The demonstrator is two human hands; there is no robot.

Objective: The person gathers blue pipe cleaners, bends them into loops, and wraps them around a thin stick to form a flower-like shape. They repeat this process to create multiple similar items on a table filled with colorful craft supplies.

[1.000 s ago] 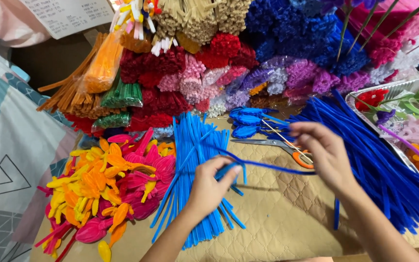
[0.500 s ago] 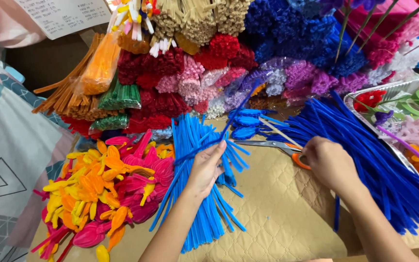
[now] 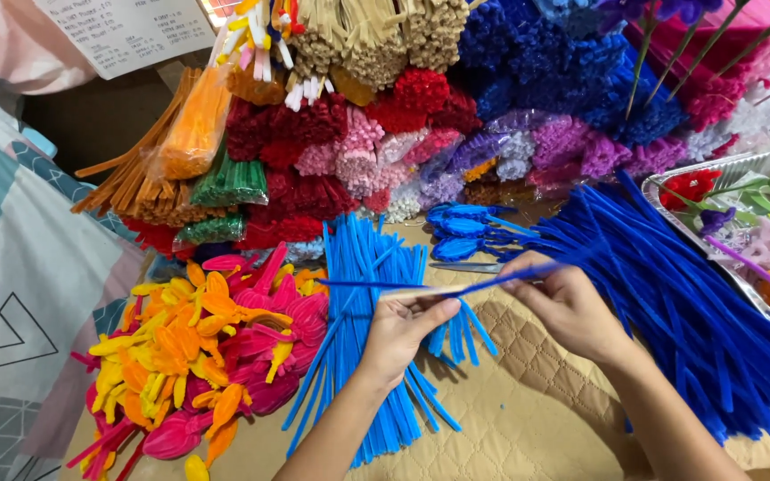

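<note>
My left hand (image 3: 400, 331) pinches a thin stick with a light blue pipe cleaner (image 3: 356, 284) against it, above a pile of light blue pipe cleaners (image 3: 369, 338). My right hand (image 3: 566, 305) grips a dark blue pipe cleaner (image 3: 520, 274) that runs from the stick toward the big heap of dark blue pipe cleaners (image 3: 679, 294) on the right. Both hands hover over the tan quilted mat (image 3: 528, 410).
Pink, yellow and orange petal shapes (image 3: 207, 347) lie at the left. Bundles of coloured pipe cleaners (image 3: 421, 116) are stacked along the back. Finished blue petals (image 3: 461, 230) and scissors (image 3: 465, 266) lie behind the hands. A foil tray (image 3: 741, 169) of pieces stands at the right.
My left hand lifted off the light blue pile and now holds a stick. My right hand left the scissors and grips a dark blue pipe cleaner stretched between both hands.
</note>
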